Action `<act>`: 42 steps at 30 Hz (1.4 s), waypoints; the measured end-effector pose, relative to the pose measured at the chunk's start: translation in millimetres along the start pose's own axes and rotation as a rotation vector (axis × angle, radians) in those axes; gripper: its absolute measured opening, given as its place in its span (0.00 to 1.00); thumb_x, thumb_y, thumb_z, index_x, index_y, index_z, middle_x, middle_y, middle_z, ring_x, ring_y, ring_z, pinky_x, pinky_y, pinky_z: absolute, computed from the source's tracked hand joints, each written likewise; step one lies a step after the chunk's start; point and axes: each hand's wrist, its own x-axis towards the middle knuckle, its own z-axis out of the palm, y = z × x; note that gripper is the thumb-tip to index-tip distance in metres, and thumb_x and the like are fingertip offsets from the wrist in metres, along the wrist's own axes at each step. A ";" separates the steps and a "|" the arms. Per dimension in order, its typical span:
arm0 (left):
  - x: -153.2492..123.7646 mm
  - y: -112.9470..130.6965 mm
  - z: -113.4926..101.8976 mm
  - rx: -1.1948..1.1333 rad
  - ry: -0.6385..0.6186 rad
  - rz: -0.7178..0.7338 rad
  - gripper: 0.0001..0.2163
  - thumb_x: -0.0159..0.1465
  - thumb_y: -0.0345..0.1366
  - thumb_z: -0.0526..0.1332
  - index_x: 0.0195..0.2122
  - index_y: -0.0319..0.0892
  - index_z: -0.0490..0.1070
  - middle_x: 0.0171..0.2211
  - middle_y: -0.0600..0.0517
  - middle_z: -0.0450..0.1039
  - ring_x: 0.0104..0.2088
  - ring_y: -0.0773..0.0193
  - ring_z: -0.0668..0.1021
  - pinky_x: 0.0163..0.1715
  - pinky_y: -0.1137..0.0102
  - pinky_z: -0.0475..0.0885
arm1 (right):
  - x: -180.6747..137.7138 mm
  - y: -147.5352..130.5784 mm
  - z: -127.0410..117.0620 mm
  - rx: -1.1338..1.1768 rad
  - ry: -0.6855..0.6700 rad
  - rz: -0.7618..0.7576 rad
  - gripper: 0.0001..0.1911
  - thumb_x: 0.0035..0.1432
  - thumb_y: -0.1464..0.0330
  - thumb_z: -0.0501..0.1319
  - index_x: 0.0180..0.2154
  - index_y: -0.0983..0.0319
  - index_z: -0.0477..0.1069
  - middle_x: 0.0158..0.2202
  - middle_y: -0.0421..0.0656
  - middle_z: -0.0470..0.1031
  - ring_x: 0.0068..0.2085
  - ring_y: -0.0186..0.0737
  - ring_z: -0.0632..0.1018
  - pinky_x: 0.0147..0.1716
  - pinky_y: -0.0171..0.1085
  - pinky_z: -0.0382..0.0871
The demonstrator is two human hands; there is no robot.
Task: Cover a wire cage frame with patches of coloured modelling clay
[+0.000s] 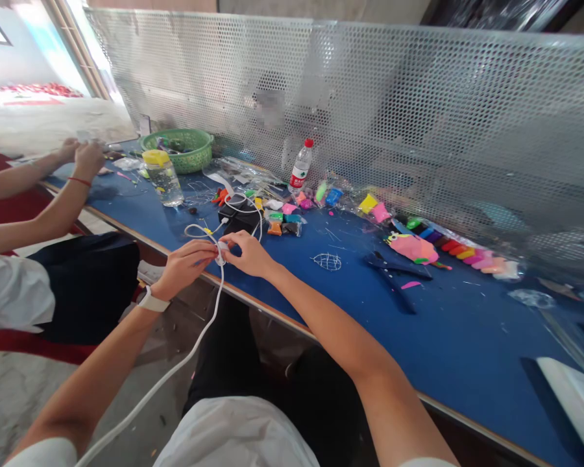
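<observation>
Over the table's front edge, my left hand and my right hand meet, the fingertips of both closed on a small white piece. Its kind cannot be made out, as the fingers partly cover it. A white cable rises from the lower left, passes the fingers and loops on the table behind them. Just beyond lie a black box and several packets of coloured modelling clay. To the right are a wire frame shaped like a fish, dark blue-handled pliers and a pink clay fish.
A red-capped water bottle, a yellow-lidded bottle and a green basket stand toward the back. Behind the blue table rises a perforated metal panel. At left, another person's hands work over the table.
</observation>
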 end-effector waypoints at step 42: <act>-6.5 -10.0 -4.4 0.091 -0.199 -0.405 0.15 0.75 0.41 0.59 0.55 0.46 0.84 0.66 0.41 0.82 0.66 0.44 0.83 0.70 0.46 0.79 | -81.3 5.1 -120.6 -0.449 0.255 -0.021 0.09 0.76 0.58 0.65 0.45 0.54 0.79 0.51 0.51 0.84 0.59 0.60 0.79 0.66 0.61 0.70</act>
